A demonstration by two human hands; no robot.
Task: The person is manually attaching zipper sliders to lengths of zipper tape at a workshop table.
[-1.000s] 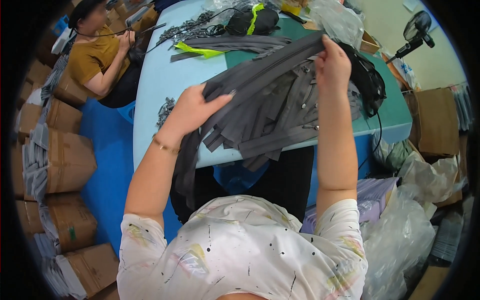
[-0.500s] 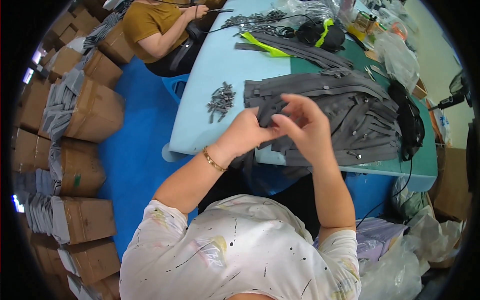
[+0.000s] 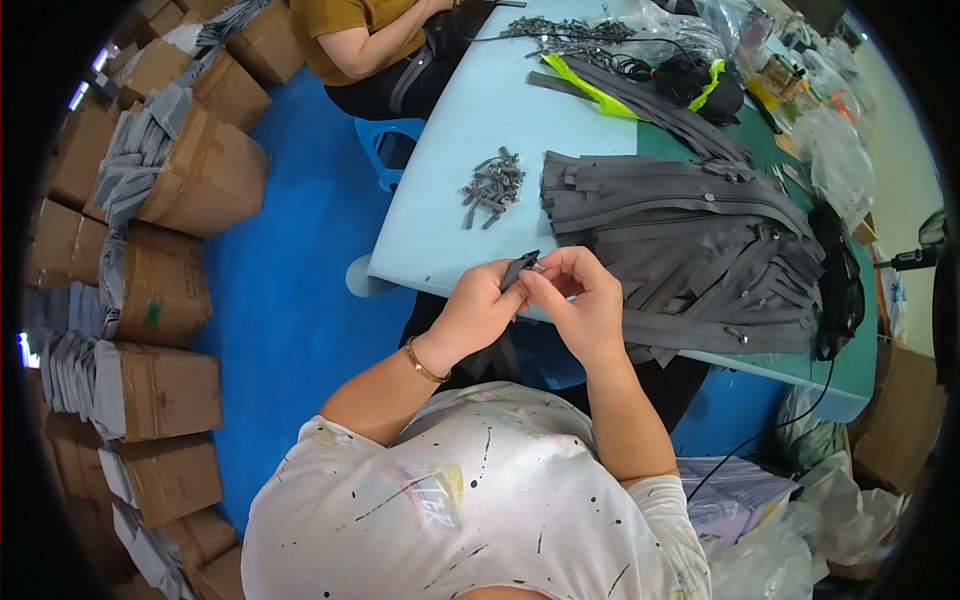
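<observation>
Two hands meet just off the near left corner of the heap of dark grey zipper strips (image 3: pixel 700 255): the left hand (image 3: pixel 480 305) is closed around one dark grey strip (image 3: pixel 517 270), its end poking up, and the right hand (image 3: pixel 583 300) has thumb and forefinger drawn nearly together at that end, though whether they pinch anything small I cannot tell. The heap itself crowds the space beside the right hand, some strips drooping past the near edge. Left of the heap lies a small pile of metal sliders (image 3: pixel 493 187); beyond it are more grey strips, a neon yellow-green band (image 3: pixel 590 88) and a larger scatter of metal parts (image 3: pixel 570 35). Right of the heap, touching it, sits a black bundle (image 3: pixel 838 285), with a clear plastic bag (image 3: pixel 835 155) farther back. Underneath the heap, the table (image 3: pixel 425 215) is pale blue toward the left and green toward the right. Well left of the heap, a co-worker (image 3: pixel 345 45) sits on a blue stool (image 3: pixel 385 145), and cardboard boxes (image 3: pixel 205 175) stacked with grey pieces line the blue floor (image 3: pixel 290 280).
</observation>
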